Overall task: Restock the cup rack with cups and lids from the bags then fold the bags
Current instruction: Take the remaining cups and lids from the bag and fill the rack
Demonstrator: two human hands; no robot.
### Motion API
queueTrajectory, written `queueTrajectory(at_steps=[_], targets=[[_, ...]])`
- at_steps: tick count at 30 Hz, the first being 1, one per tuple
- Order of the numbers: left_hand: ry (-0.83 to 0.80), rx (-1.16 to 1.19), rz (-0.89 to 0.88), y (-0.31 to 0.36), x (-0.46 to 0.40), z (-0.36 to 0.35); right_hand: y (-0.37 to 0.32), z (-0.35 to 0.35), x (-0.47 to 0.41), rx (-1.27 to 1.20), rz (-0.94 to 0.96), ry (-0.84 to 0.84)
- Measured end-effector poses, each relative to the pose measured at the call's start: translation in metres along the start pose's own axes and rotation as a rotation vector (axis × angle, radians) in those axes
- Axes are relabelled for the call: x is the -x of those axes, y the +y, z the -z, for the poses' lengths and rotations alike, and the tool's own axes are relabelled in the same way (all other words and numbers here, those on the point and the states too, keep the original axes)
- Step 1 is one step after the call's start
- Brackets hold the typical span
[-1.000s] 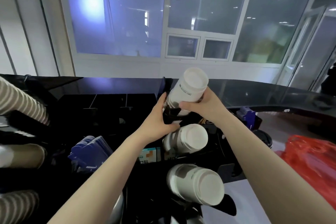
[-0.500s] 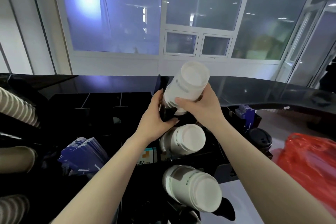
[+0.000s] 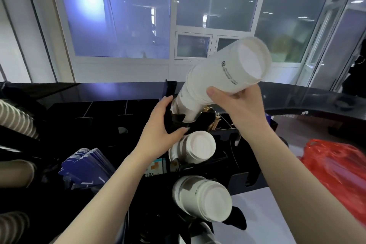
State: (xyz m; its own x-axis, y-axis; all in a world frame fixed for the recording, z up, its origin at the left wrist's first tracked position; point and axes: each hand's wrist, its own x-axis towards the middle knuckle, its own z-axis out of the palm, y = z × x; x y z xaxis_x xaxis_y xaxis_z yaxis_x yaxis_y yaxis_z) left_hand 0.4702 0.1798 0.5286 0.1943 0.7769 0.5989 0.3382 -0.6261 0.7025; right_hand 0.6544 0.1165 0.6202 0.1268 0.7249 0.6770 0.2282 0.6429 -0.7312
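Overhead, right hand (image 3: 240,105) fingers wrap the cup stack (image 3: 221,77); left hand (image 3: 160,127) fingers grip the rack holder (image 3: 176,122).

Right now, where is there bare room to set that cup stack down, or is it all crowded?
Bare patches: the white counter between the rack's front and the red bag, and the dark ledge behind the rack. Crowded: the rack's middle column, where both hands work the cup stack.
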Motion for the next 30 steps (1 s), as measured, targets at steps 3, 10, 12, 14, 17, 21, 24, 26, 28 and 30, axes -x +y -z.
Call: queueTrajectory(at_steps=[3,10,12,14,17,21,24,26,28,30], targets=[[0.021,0.094,-0.015,0.025,0.015,0.009,-0.018,0.006,0.019,-0.084,0.039,-0.017],[-0.071,0.317,-0.166,0.071,0.064,0.012,-0.029,0.002,0.074,-0.234,-0.017,-0.184],[-0.039,0.353,-0.137,0.073,0.079,0.014,-0.03,0.0,0.09,-0.243,-0.069,-0.222],[-0.048,0.363,-0.147,0.071,0.093,0.018,-0.029,0.0,0.107,-0.242,-0.118,-0.235],[-0.094,0.322,-0.125,0.069,0.113,0.024,-0.028,0.003,0.134,-0.281,-0.221,-0.145],[-0.186,0.286,-0.079,0.067,0.138,0.027,-0.031,0.016,0.165,-0.271,-0.305,0.021],[-0.27,0.303,-0.024,0.067,0.158,0.024,-0.035,0.026,0.191,-0.225,-0.316,0.059],[-0.305,0.302,-0.005,0.068,0.17,0.019,-0.037,0.032,0.209,-0.186,-0.341,0.071],[-0.334,0.297,0.0,0.067,0.18,0.014,-0.039,0.038,0.223,-0.147,-0.385,0.107],[-0.357,0.305,-0.002,0.064,0.187,0.01,-0.043,0.044,0.235,-0.093,-0.416,0.136]])
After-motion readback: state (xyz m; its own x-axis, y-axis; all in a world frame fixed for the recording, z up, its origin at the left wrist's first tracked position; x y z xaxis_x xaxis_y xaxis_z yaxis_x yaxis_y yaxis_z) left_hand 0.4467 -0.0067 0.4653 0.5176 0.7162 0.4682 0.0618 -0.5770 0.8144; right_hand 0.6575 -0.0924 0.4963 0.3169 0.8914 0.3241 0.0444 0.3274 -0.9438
